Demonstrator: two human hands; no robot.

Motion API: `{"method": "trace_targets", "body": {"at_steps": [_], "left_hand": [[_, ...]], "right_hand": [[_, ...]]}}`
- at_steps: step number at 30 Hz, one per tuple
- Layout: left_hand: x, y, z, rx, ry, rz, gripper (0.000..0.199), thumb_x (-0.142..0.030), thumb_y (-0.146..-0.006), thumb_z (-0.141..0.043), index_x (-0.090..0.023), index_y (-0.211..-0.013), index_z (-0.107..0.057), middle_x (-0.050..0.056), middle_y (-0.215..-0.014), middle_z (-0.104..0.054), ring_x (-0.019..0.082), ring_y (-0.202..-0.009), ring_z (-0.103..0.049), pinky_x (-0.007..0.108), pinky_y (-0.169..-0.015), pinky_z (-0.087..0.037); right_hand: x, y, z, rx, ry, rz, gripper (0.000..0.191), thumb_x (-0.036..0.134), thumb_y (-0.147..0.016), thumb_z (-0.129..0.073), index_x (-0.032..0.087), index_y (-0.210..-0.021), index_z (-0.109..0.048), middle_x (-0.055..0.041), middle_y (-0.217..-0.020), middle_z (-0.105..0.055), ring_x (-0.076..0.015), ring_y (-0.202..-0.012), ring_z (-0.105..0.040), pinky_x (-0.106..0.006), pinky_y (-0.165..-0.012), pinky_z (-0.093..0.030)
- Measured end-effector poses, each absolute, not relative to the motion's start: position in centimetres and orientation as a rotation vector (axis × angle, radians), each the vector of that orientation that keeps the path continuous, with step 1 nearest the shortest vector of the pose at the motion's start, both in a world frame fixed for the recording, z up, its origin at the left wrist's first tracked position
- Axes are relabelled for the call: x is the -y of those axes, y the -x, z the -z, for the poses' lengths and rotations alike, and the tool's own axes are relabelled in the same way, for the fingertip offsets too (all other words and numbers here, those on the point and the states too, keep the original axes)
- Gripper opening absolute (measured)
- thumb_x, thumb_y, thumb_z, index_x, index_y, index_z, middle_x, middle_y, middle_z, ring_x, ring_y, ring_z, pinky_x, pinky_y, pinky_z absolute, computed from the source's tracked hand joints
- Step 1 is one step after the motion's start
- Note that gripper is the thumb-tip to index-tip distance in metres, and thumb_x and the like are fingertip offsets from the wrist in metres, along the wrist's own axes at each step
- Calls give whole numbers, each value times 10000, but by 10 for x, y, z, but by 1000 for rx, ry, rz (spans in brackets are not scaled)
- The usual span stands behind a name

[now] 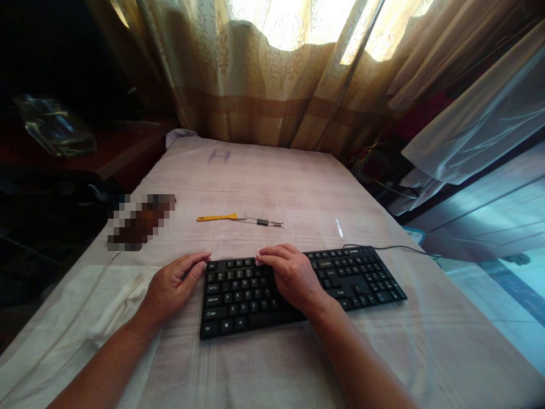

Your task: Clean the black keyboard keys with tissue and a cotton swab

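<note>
A black keyboard (pixel 255 295) lies slightly tilted on the cloth-covered table (pixel 272 369). My left hand (pixel 172 284) rests at the keyboard's upper left corner, thumb and fingers apart around a gap, with nothing seen between them. Over the middle of the keyboard, my right hand (pixel 292 272) has its fingers pressed together on a small whitish piece (pixel 258 257), perhaps tissue or cloth, at the top row of keys. Beyond the keyboard lie a yellow-handled brush (pixel 217 217) and a thin metal tool (pixel 263 222) with a dark middle part.
A blurred-out object (pixel 142 221) with a pale cable lies at the left. White cloth (pixel 121 307) is beside my left forearm. The keyboard's cable (pixel 394 247) runs off the table's right edge. Curtains (pixel 255 85) hang behind the table.
</note>
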State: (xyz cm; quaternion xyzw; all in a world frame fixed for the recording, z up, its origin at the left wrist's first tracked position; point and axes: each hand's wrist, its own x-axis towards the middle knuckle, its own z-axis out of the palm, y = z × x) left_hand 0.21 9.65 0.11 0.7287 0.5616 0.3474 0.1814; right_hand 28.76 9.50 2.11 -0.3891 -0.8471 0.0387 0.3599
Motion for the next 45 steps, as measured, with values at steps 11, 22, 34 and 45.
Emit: {"method": "trace_targets", "body": {"at_steps": [11,22,34,45], "left_hand": [[-96,-4,-8,-1607,-2040,-926,501,-636,-879,-468,-252,-1025,-754,46,-1028,-794,234,-946,-748,347,-891,-593],[-96,-4,-6,-1595,-2035,-949,481,-589,-883,-476,-228,-1034,-755,57,-1017,-793,230,-926,-747,346,-891,-590],[-96,-6,-6,-1589,-2040,-943,465,-567,-889,-469,-232,-1039,-754,57,-1026,-792,229,-932,-744,349,-905,-583],[-95,-6,-8,-1577,-2037,-951,451,-550,-886,-472,-228,-1026,-755,61,-1035,-791,232,-945,-742,354,-904,-583]], "right_hand": [[-94,-264,-22,2321,1023,-121,316,42,-904,-512,182,-1066,-745,-80,-1106,-758,-200,-946,-661,-345,-894,-556],[-93,-274,-22,2299,1024,-139,345,-2,-858,-510,181,-1027,-749,-60,-1090,-766,-196,-939,-671,-340,-896,-555],[-96,-249,-31,2291,995,-187,356,-6,-866,-498,192,-1017,-753,-72,-1096,-758,-190,-974,-666,-336,-919,-544],[-98,-245,-21,2358,1024,-166,304,16,-881,-554,183,-1031,-759,-71,-1105,-763,-199,-954,-667,-344,-922,-548]]}}
